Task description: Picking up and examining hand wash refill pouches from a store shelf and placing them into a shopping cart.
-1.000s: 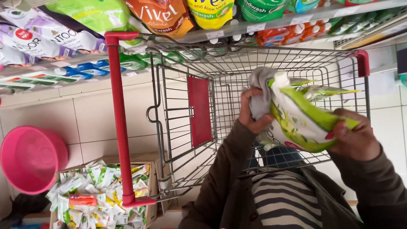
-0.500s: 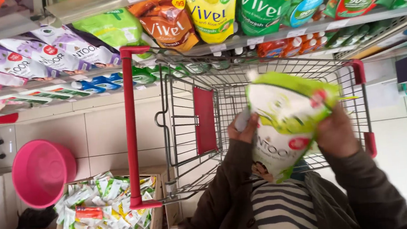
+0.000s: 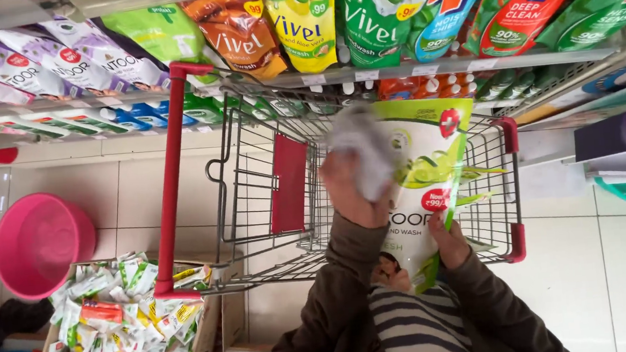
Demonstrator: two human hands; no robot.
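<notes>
Green-and-white refill pouch, held upright over a wire shopping trolley, near the middle of the view. Left hand clenched around a white cloth, pressed against the pouch's face at about 10 o'clock of it. Right hand gripping the pouch's lower edge at roughly 5 o'clock, thumb on the front. Brown sleeves and a striped top at 6 o'clock. Trolley with red handle and red seat flap, basket seemingly bare beneath the pouch. Shelf at 12 o'clock, lined with orange, yellow, green and red pouches. Pink plastic basin at 9 o'clock on the tiled floor. Cardboard box of small green and white sachets at 7 o'clock, just beside the trolley's handle end.
</notes>
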